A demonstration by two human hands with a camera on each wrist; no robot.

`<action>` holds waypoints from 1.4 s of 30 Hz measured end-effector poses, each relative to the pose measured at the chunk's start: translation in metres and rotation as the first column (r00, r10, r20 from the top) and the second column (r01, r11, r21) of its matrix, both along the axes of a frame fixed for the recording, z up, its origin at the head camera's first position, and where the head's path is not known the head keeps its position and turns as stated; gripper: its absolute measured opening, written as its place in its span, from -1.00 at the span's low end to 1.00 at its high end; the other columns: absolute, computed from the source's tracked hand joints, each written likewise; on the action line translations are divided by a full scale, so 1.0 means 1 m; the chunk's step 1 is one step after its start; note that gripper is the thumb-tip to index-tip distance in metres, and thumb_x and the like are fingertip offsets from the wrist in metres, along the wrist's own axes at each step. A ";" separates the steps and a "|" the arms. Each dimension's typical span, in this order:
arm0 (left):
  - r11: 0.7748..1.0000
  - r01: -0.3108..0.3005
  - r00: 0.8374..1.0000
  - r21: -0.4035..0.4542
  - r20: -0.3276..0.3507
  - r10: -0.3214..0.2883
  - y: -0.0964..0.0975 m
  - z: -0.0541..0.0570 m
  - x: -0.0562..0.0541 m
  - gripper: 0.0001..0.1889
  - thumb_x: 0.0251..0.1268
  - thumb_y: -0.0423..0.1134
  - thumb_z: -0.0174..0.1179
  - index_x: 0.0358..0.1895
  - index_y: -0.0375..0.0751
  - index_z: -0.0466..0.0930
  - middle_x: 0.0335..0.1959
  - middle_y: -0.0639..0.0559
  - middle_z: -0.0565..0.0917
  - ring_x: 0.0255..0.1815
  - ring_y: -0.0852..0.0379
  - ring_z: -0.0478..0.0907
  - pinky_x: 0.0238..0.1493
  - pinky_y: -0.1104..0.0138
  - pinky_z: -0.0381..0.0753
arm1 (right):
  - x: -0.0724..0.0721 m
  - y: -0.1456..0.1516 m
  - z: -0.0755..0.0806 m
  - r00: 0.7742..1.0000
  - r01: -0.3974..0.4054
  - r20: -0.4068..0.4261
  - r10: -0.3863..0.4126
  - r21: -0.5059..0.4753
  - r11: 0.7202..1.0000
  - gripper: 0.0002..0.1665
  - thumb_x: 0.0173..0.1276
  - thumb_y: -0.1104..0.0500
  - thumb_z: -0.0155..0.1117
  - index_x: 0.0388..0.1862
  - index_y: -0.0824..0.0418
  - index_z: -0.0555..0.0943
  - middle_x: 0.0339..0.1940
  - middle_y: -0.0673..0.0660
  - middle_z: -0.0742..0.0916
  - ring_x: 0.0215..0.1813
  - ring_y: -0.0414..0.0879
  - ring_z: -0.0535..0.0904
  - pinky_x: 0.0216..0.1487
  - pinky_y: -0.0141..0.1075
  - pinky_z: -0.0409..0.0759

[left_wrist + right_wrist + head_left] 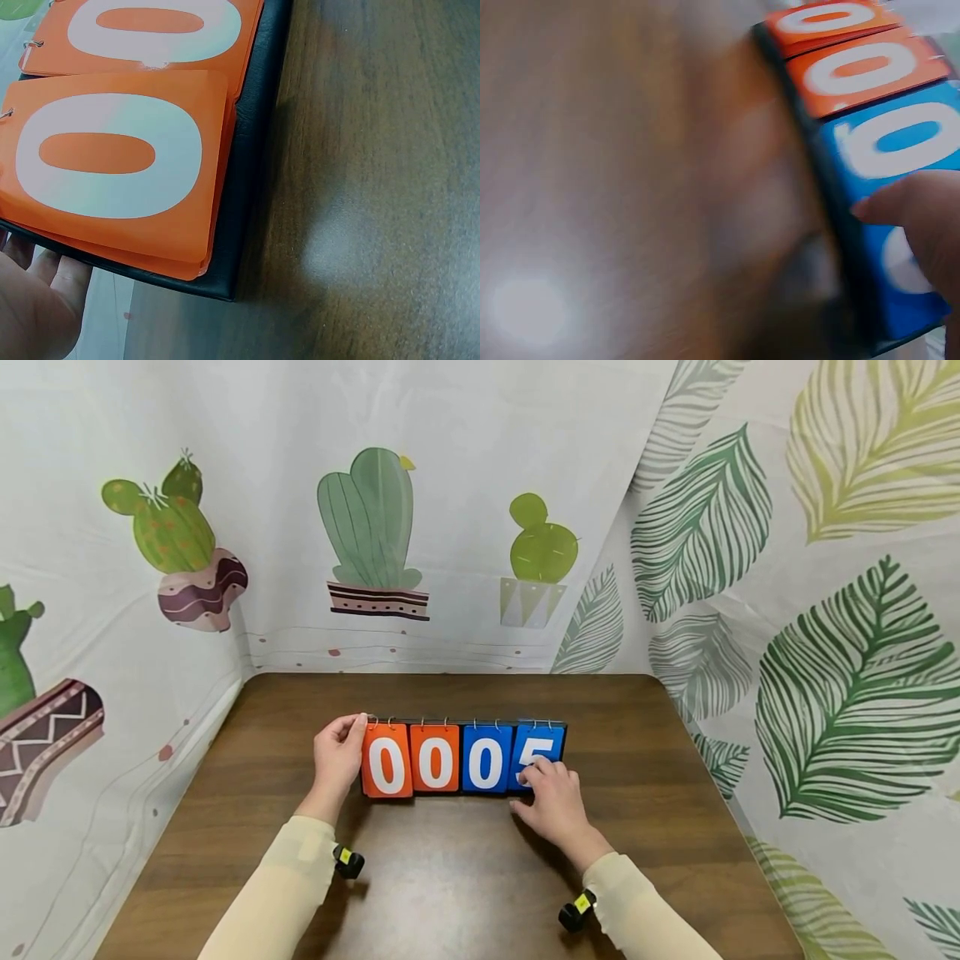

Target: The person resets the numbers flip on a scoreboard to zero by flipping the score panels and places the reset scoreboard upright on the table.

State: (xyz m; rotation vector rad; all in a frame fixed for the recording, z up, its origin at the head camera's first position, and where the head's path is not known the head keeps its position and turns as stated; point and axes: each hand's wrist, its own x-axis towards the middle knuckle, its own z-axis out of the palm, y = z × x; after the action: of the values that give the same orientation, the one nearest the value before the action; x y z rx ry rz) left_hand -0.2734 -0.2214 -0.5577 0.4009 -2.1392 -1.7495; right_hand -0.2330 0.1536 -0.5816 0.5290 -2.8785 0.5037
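A flip scoreboard (461, 792) with a black backing stands tilted on the table, its number cards hung on metal rings. It reads 0 0 on orange cards (112, 196) and 0 5 on blue cards (840, 166). My left hand (340, 758) grips the board's left edge, thumb at the top corner; in the left wrist view its fingers lie behind the backing. Over the lower part of the rightmost blue card, the 5, is my right hand (557, 797), fingers bent and thumb apart below. Whether its fingertips press the card is hard to tell.
The brown wooden table (450, 877) has rounded far corners. Hanging cloth (465, 460) with printed cacti and leaves surrounds it at the back and sides. A small black wrist camera (349, 862) sits on the left sleeve, another camera (576, 912) on the right.
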 end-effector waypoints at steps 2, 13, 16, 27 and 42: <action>1.000 0.001 1.000 -0.001 0.006 -0.001 0.000 0.000 0.000 -0.57 0.43 0.13 0.26 0.05 -0.16 0.75 -0.14 -0.06 0.74 -0.26 0.22 0.61 -0.26 0.51 0.64 | -0.004 0.004 0.011 0.993 -0.039 0.103 0.051 -0.116 0.992 -0.57 0.21 -0.15 0.57 -0.03 0.00 0.71 0.07 0.03 0.73 0.11 0.03 0.60 0.15 0.03 0.59; 1.000 0.001 1.000 -0.002 0.007 -0.001 0.001 -0.002 0.000 -0.57 0.42 0.15 0.27 0.03 -0.14 0.75 -0.18 -0.01 0.73 -0.26 0.21 0.62 -0.27 0.51 0.63 | -0.057 0.040 0.115 0.935 -0.115 0.152 0.321 -0.725 0.679 -0.76 0.43 0.20 0.38 -0.02 0.33 0.70 -0.27 0.11 0.80 -0.33 0.07 0.69 -0.26 -0.19 0.74; 1.000 0.011 1.000 -0.004 -0.002 -0.011 0.002 -0.002 -0.001 -0.57 0.41 0.14 0.28 0.01 -0.15 0.75 -0.23 0.04 0.73 -0.28 0.20 0.62 -0.29 0.49 0.64 | -0.076 0.050 0.131 0.944 -0.055 0.158 0.289 -0.790 0.611 -0.79 0.45 0.23 0.36 -0.05 0.34 0.69 -0.41 0.04 0.80 -0.46 0.07 0.67 -0.38 -0.25 0.71; 1.000 0.006 1.000 0.002 0.003 -0.006 0.000 -0.002 0.000 -0.57 0.42 0.13 0.27 0.04 -0.16 0.75 -0.17 0.00 0.74 -0.25 0.23 0.62 -0.25 0.51 0.64 | -0.142 0.058 0.104 0.746 0.125 0.551 0.375 -0.669 0.733 -0.44 0.62 -0.09 0.11 0.28 0.33 0.58 0.08 0.16 0.81 0.15 0.02 0.73 0.33 0.01 0.59; 1.000 -0.001 0.999 -0.003 -0.034 0.001 0.000 -0.002 0.000 -0.59 0.43 0.09 0.29 0.01 -0.21 0.76 -0.22 0.02 0.75 -0.30 0.27 0.63 -0.28 0.51 0.63 | -0.150 0.055 0.036 0.630 0.196 0.739 0.239 -0.449 0.872 -0.61 0.45 -0.08 0.20 -0.27 0.18 0.77 -0.43 0.02 0.76 -0.37 -0.06 0.65 -0.25 -0.19 0.67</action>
State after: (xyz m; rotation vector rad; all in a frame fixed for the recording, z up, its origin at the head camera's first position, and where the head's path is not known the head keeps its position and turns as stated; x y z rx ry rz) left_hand -0.2734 -0.2217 -0.5601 0.3689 -2.1180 -1.7394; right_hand -0.3833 0.2089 -0.5457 0.2813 -3.2541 1.8374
